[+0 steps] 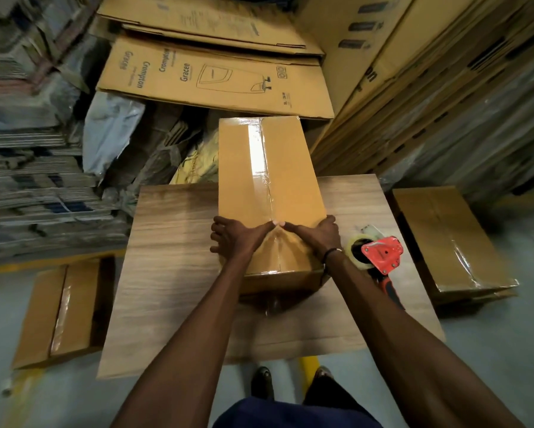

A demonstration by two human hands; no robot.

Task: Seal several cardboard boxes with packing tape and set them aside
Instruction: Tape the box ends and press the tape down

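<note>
Box (269,186), brown, glossy tape along seam

A wood-grain table (167,273) carries a long cardboard box (269,186) lying down its middle and overhanging the far edge. A red tape dispenser (380,257) rests by the table's right edge. On the grey floor (491,350), taped boxes lie beside the left (59,313) and right (451,242) edges
</note>
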